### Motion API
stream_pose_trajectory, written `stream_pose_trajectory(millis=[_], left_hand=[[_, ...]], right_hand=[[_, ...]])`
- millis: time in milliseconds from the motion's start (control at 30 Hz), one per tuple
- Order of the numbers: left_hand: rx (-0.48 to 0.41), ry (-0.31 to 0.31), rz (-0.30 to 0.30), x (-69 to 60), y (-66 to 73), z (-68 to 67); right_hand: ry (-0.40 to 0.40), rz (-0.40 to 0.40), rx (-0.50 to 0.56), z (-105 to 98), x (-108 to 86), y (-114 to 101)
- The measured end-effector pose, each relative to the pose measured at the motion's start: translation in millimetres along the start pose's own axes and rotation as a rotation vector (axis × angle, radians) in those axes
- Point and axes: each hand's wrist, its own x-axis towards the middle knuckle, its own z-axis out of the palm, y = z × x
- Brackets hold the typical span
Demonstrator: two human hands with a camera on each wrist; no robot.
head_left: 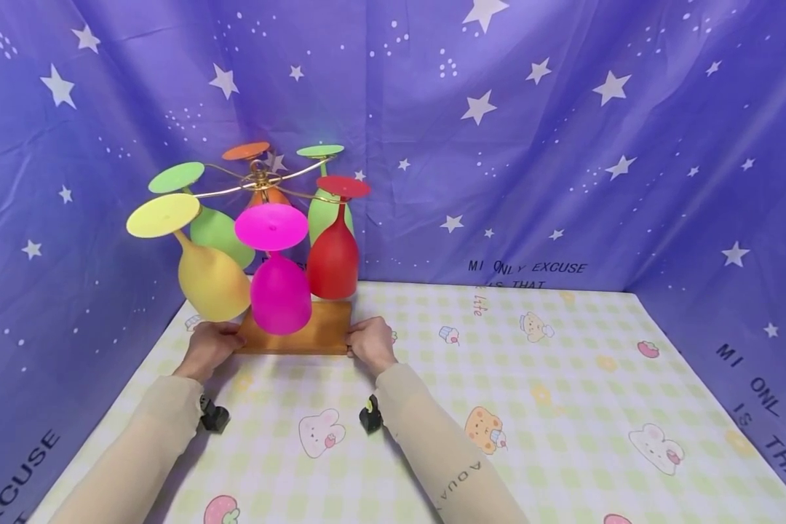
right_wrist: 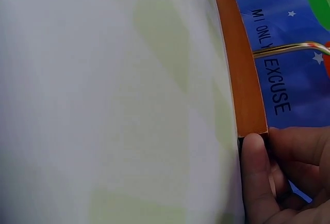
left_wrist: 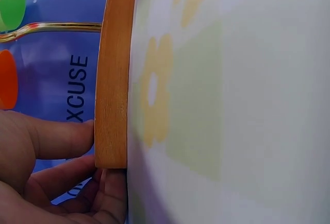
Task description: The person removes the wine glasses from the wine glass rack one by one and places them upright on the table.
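A wine glass rack with a wooden base [head_left: 330, 327] and gold wire arms [head_left: 225, 191] stands at the left of the table. Upside-down goblets hang from it by their feet: a yellow one [head_left: 212, 280], a magenta one [head_left: 280, 295], a red one [head_left: 332, 258], two green ones and an orange one [head_left: 246, 151]. My left hand [head_left: 208, 348] grips the base's left end, thumb on top and fingers at the end face in the left wrist view. At the other end, my right hand [head_left: 372, 342] pinches the base's corner, as the right wrist view also shows.
The table wears a green-checked cloth [head_left: 563, 378] printed with cartoon animals, strawberries and cupcakes. Purple star-patterned curtains [head_left: 419, 131] enclose the back and both sides. The base's near edge lies close to the cloth.
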Motion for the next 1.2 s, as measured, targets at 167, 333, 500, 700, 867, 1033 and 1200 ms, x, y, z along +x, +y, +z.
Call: stream_pose_trajectory(millis=[167,333,500,700,867,1033,1200], left_hand=[[-0.012,-0.017,-0.010,-1.4,2.5,2.3],[-0.037,-0.015,-0.002,-2.1,3.0,3.9],[-0.059,-0.019,-0.007,-3.2,3.6,4.8],[-0.051,-0.031,-0.004,-4.0,5.0,4.4],[-0.035,-0.028,0.002,-3.4,7.3,6.3],[-0.023,-0.022,-0.030,-3.6,8.9,9.0],[-0.018,-0.014,-0.053,-4.1,10.1,12.0]], right_hand=[[-0.020,0.011,0.053,-4.5,0.0,0.8],[-0.028,0.035,0.070,-6.6,1.2,1.7],[-0.044,0.050,0.083,-7.4,2.7,3.4],[-0.062,0.048,0.065,-9.8,4.0,4.1],[-0.065,0.065,0.083,-13.9,3.8,3.9],[-0.066,0.064,0.085,-17.3,2.8,4.7],[-0.075,0.060,0.074,-20.8,1.6,6.2]])
